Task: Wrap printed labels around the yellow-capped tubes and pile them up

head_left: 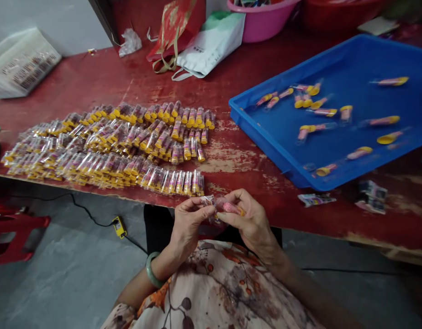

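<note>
While lettering on the white-and-green bag [209, 48] is too small to read, crinkled clear plastic wrapping [207, 200] is pinched by the left hand [189, 221]; a pink, yellow-ended rounded piece [232, 209] is clasped by the right hand [252, 218], both wrists angled inward, near the edge of the scuffed red table [226, 153].

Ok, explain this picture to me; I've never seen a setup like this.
There's no machine here: these are a person's bare hands, seen by a camera worn on that person's head, looking forward and down. The left hand pinches some clear wrapping; the right hand holds a small pink-and-yellow piece. On the worn red table, wrapped pieces lie in rows to the left. To the right, a blue tray holds scattered similar ones. Bags and a pink basin sit behind.
</note>
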{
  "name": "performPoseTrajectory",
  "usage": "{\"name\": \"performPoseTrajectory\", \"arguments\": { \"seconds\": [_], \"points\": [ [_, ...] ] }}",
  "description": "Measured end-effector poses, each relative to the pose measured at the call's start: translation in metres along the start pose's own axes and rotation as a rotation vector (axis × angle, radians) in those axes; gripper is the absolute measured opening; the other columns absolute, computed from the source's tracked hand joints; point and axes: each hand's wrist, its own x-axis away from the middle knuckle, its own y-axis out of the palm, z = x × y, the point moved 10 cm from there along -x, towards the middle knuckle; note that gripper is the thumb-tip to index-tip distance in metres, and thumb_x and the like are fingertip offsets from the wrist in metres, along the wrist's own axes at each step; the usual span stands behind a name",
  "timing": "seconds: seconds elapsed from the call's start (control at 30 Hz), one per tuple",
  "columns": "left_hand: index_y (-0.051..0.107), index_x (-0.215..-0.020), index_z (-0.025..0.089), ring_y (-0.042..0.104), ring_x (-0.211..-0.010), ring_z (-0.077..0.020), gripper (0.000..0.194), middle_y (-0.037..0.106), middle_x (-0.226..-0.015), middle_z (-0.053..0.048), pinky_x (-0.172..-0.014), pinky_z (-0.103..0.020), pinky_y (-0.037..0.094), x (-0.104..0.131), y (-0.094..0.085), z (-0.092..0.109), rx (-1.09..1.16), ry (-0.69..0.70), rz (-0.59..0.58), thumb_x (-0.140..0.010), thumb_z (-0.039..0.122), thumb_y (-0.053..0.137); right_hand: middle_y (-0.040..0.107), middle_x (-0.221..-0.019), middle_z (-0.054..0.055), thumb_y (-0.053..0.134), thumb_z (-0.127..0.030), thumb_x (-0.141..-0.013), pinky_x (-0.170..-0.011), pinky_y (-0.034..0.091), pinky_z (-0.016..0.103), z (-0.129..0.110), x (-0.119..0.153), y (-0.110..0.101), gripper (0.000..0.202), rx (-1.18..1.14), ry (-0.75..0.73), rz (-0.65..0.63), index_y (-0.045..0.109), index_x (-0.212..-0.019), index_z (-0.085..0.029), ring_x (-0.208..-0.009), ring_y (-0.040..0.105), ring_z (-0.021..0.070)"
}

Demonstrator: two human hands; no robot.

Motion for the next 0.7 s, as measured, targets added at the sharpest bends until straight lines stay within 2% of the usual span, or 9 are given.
{"name": "performPoseTrajectory", "arguments": {
  "seconds": [0.13,0.27,0.33,0.4,0.5,0.6,0.7],
  "points": [
    [0.073,-0.08,0.014,0.064,-0.062,-0.013,0.024,0.072,-0.075,-0.004,-0.063,-0.024,0.053,0.004,0.0,-0.002,0.003,-0.07,-0.031,-0.061,0.023,0.083,0.055,-0.067,-0.003,0.081,-0.025,-0.053,-0.05,0.042,0.02,0.008,-0.012,0.003,0.038,-0.108,0.1,0.089,0.051,-0.075,-0.017,-0.056,0.05,0.0096],
    [0.073,-0.08,0.012,0.062,-0.058,-0.0119,0.026,0.071,-0.07,-0.004,-0.06,-0.024,0.052,0.003,-0.011,-0.001,-0.004,-0.105,0.004,-0.06,0.023,0.084,0.055,-0.073,-0.002,0.082,-0.025,-0.056,-0.052,0.043,0.02,0.008,-0.014,0.004,0.038,-0.104,0.119,0.062,0.053,-0.079,-0.018,-0.061,0.051,0.0098],
    [0.072,-0.075,0.011,0.059,-0.055,-0.0098,0.025,0.068,-0.065,-0.002,-0.057,-0.022,0.049,0.0,-0.021,0.003,0.011,-0.074,0.057,-0.057,0.023,0.085,0.058,-0.083,0.0,0.079,-0.028,-0.066,-0.058,0.045,0.022,0.0,-0.011,-0.001,0.03,-0.034,0.031,0.036,0.056,-0.084,-0.019,-0.07,0.055,0.0122],
    [0.07,-0.07,0.011,0.057,-0.053,-0.0082,0.025,0.065,-0.063,-0.001,-0.056,-0.021,0.047,-0.003,-0.03,0.008,0.041,-0.035,0.102,-0.056,0.024,0.086,0.059,-0.094,0.003,0.072,-0.028,-0.075,-0.068,0.047,0.026,-0.016,-0.004,-0.007,0.021,0.097,-0.125,0.01,0.059,-0.09,-0.02,-0.082,0.057,0.0152],
    [0.064,-0.064,0.013,0.053,-0.052,-0.0062,0.027,0.061,-0.06,0.002,-0.054,-0.019,0.043,-0.004,-0.034,0.013,0.098,0.007,0.122,-0.055,0.025,0.087,0.057,-0.1,0.005,0.066,-0.022,-0.081,-0.08,0.044,0.031,-0.041,0.016,0.0,0.016,0.342,-0.374,-0.08,0.063,-0.097,-0.021,-0.093,0.055,0.0179],
    [0.06,-0.062,0.013,0.048,-0.049,-0.0046,0.031,0.057,-0.057,0.004,-0.05,-0.018,0.039,-0.002,-0.033,0.018,0.126,0.031,0.133,-0.056,0.028,0.086,0.056,-0.099,0.006,0.065,-0.012,-0.081,-0.075,0.045,0.031,-0.054,0.037,0.015,0.027,0.471,-0.569,-0.151,0.063,-0.107,-0.022,-0.09,0.056,0.0175],
    [0.059,-0.064,0.013,0.048,-0.048,-0.0049,0.033,0.056,-0.057,0.004,-0.049,-0.018,0.039,0.0,-0.029,0.017,0.131,0.015,0.113,-0.058,0.033,0.085,0.055,-0.1,0.007,0.066,-0.006,-0.079,-0.069,0.048,0.029,-0.059,0.048,0.024,0.038,0.546,-0.714,-0.13,0.062,-0.113,-0.02,-0.085,0.056,0.0163]
  ]
}}
